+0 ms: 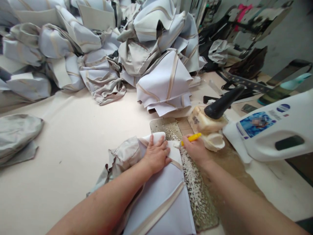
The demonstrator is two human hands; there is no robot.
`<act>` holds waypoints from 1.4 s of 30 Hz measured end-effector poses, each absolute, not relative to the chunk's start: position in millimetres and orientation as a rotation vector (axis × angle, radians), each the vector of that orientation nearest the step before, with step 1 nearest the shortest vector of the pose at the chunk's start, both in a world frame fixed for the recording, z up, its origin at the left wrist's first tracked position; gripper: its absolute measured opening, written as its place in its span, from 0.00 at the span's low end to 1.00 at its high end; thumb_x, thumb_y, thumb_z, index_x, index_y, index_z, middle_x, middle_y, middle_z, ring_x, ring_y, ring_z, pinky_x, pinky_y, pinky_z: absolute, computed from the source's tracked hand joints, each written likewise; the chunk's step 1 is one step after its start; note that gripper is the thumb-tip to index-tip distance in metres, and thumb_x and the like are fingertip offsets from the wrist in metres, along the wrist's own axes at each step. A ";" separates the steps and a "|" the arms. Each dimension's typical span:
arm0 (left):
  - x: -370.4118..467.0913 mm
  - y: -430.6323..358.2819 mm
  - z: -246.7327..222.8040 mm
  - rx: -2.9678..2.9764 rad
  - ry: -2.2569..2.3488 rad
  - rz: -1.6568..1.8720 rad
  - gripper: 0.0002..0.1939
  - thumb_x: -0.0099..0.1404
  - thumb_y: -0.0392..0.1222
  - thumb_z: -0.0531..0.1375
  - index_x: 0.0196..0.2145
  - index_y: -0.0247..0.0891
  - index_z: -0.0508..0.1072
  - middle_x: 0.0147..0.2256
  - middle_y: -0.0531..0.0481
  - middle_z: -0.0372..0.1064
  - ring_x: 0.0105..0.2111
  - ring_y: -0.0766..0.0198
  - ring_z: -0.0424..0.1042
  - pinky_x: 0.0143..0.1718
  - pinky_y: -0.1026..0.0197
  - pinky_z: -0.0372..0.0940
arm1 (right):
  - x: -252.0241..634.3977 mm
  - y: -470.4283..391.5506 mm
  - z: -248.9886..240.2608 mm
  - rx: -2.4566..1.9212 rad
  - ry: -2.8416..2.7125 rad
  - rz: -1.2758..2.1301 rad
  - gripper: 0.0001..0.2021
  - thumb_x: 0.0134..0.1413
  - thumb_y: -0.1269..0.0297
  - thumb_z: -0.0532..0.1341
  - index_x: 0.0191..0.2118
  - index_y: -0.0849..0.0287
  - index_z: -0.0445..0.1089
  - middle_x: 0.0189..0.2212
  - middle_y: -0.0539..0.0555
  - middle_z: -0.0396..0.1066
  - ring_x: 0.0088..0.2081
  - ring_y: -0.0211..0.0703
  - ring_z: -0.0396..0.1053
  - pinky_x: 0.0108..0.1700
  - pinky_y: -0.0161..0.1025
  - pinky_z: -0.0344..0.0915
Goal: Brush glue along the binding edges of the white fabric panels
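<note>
My left hand [157, 154] lies with its fingers spread on a white fabric piece [161, 192] that has beige strips and grey lining. In my right hand [195, 148] is a yellow-handled brush [192, 139], its tip at the fabric's right edge, near the top. Under that edge runs a long board [199, 195] crusted with whitish material. Just beyond my right hand stand a yellowish block-shaped container [205, 120] with a black cone-shaped object [223, 102] on it and a small cream-coloured cup [214, 142].
A big heap of similar white and grey pieces [163, 78] fills the back of the table [73, 130]. Grey fabric [18, 138] lies at the left. A large white jug [274, 127] leans in from the right. Behind it are straps and a machine [259, 23] with a pink ribbon.
</note>
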State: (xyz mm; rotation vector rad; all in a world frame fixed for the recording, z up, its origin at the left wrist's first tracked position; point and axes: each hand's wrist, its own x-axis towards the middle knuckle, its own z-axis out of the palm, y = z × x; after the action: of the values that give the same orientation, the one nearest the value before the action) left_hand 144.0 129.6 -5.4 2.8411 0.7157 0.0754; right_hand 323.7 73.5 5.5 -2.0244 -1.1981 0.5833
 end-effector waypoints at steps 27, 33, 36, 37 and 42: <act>134.4 82.2 39.4 2.731 0.523 -0.275 0.23 0.60 0.56 0.53 0.49 0.42 0.68 0.57 0.43 0.56 0.60 0.46 0.43 0.52 0.26 0.23 | 325.6 64.7 12.3 -1.896 -1.231 0.447 0.15 0.55 0.54 0.50 0.27 0.59 0.65 0.22 0.51 0.66 0.27 0.41 0.65 0.31 0.36 0.59; 123.7 72.1 29.6 2.629 0.569 -0.289 0.25 0.61 0.56 0.50 0.53 0.45 0.63 0.59 0.45 0.51 0.61 0.48 0.42 0.55 0.31 0.27 | 314.5 42.7 3.7 -1.930 -1.297 0.586 0.15 0.54 0.56 0.52 0.23 0.59 0.64 0.17 0.49 0.63 0.23 0.40 0.63 0.27 0.35 0.58; 123.5 72.7 23.0 2.621 0.564 -0.272 0.25 0.62 0.55 0.50 0.53 0.43 0.64 0.59 0.45 0.51 0.61 0.47 0.41 0.55 0.31 0.26 | 305.3 4.4 13.1 -1.910 -1.389 0.677 0.14 0.56 0.58 0.51 0.24 0.58 0.63 0.18 0.48 0.62 0.23 0.39 0.63 0.26 0.34 0.58; 123.2 72.4 21.4 2.623 0.559 -0.260 0.25 0.62 0.55 0.49 0.53 0.43 0.63 0.59 0.45 0.51 0.61 0.47 0.41 0.55 0.32 0.25 | 303.4 -5.4 16.2 -1.890 -1.440 0.682 0.14 0.57 0.58 0.51 0.24 0.58 0.63 0.19 0.48 0.63 0.24 0.39 0.63 0.27 0.34 0.58; 119.7 69.5 12.2 2.644 0.564 -0.144 0.25 0.62 0.56 0.48 0.54 0.45 0.62 0.59 0.46 0.52 0.61 0.49 0.42 0.55 0.33 0.24 | 306.2 -15.2 14.6 -1.742 -1.653 0.536 0.11 0.58 0.62 0.52 0.28 0.58 0.64 0.24 0.50 0.67 0.28 0.40 0.65 0.32 0.36 0.61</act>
State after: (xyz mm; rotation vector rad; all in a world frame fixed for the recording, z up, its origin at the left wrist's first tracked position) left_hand 119.7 69.5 12.2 2.6444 0.5641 -0.1440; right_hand 306.2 -15.2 14.6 -1.7417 -1.6526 0.5364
